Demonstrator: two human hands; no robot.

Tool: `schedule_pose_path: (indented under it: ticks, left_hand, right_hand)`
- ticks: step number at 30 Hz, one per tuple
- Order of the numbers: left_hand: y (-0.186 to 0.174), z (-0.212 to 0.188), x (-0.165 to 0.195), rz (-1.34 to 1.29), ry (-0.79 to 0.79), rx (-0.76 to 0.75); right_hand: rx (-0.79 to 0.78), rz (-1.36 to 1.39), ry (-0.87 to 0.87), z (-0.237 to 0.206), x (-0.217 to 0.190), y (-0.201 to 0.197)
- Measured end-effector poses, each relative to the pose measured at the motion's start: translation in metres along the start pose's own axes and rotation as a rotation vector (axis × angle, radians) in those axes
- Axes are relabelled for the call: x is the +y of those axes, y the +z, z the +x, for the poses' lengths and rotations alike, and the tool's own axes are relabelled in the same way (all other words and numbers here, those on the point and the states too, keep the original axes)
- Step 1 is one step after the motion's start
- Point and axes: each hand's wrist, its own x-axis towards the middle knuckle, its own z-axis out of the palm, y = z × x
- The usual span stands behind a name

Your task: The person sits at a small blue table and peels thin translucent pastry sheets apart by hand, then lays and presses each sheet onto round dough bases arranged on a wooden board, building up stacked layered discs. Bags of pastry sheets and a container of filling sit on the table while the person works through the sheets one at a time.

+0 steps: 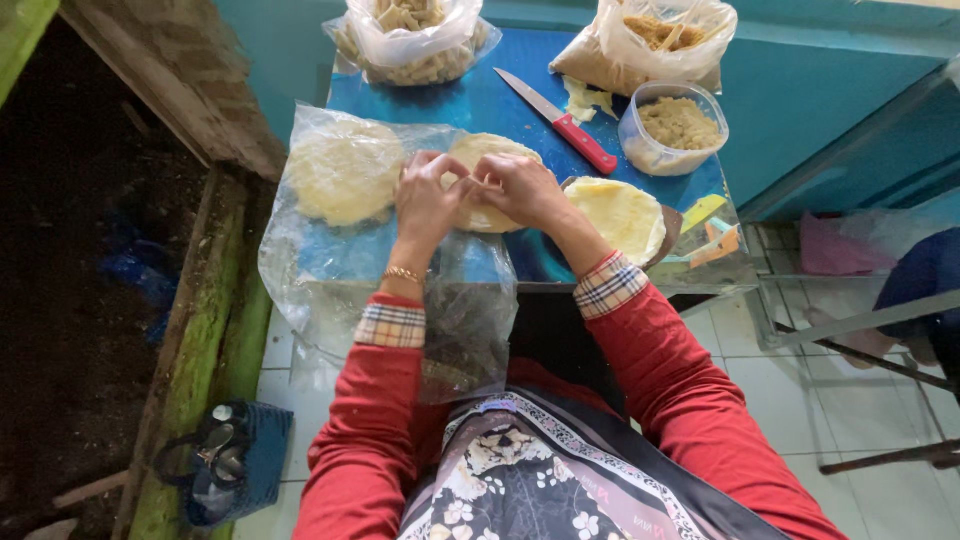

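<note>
Dough round point(487, 180), pale yellow and thin, is pinched at its edge by left hand point(428, 195) and right hand point(520, 188) fingertips.

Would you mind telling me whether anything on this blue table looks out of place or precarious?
The clear plastic sheet under the dough rounds hangs well over the blue table's near edge, and a scrap of dough lies loose beside the red-handled knife. Otherwise nothing stands out.

I have one view only, from the camera on the person's head, looking steeply down and slightly forward over the chest and red sleeves. It sits close: the left hand point(428, 200) and right hand point(520, 190) fall near frame centre, with the blue table point(480, 100) running to the far edge. Floor tiles show near right, dark ground at left.
</note>
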Motion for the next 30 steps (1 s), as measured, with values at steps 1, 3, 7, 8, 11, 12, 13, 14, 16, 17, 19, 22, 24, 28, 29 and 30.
schedule_pose_path:
  ticks: [1, 3, 7, 8, 11, 12, 13, 14, 16, 17, 19, 22, 24, 28, 29, 30]
  left_hand:
    - [0.004, -0.007, -0.003, -0.028, -0.016, 0.042]
    - [0.012, -0.016, -0.008, -0.061, -0.028, 0.09]
    - [0.017, -0.024, -0.02, -0.068, 0.001, 0.115]
    - [0.018, -0.026, -0.021, -0.074, 0.011, 0.115]
    - [0.017, -0.031, -0.022, -0.08, -0.042, 0.054]
    - [0.017, -0.033, -0.02, -0.093, -0.041, 0.054]
    - [0.016, -0.033, -0.019, -0.105, -0.035, 0.06]
    - [0.015, -0.033, -0.019, -0.117, -0.03, 0.067]
    - [0.013, -0.031, -0.017, -0.096, -0.02, 0.079]
    - [0.013, -0.033, -0.016, -0.088, -0.021, 0.078]
    - [0.012, -0.034, -0.015, -0.088, -0.011, 0.063]
    - [0.012, -0.032, -0.014, -0.083, -0.046, 0.027]
    - [0.012, -0.03, -0.014, -0.082, -0.064, -0.003]
    - [0.01, -0.03, -0.013, -0.019, -0.01, -0.014]
    - [0.01, -0.03, -0.013, 0.015, 0.019, -0.007]
    - [0.009, -0.031, -0.013, 0.003, 0.013, -0.007]
  right_hand:
    - [0.023, -0.052, -0.056, 0.002, 0.003, 0.002]
    - [0.013, -0.036, -0.045, 0.005, 0.011, 0.005]
    - [-0.096, 0.264, 0.172, 0.013, 0.03, 0.011]
    - [-0.055, 0.293, 0.198, 0.015, 0.033, 0.013]
    - [0.04, 0.315, 0.271, 0.014, 0.037, 0.015]
    - [0.058, 0.277, 0.274, 0.015, 0.038, 0.013]
    - [0.08, 0.238, 0.271, 0.018, 0.038, 0.01]
    - [0.085, 0.202, 0.266, 0.02, 0.037, 0.007]
    - [0.104, 0.126, 0.249, 0.026, 0.039, -0.002]
    - [0.113, 0.104, 0.232, 0.027, 0.039, -0.005]
    - [0.113, 0.061, 0.209, 0.026, 0.04, -0.008]
    - [0.079, 0.13, 0.287, 0.028, 0.042, -0.006]
    - [-0.004, 0.186, 0.271, 0.033, 0.039, -0.002]
    - [-0.071, 0.008, 0.269, 0.038, 0.029, 0.004]
    - [-0.094, 0.016, 0.284, 0.04, 0.026, 0.004]
    - [-0.121, 0.026, 0.304, 0.039, 0.022, 0.004]
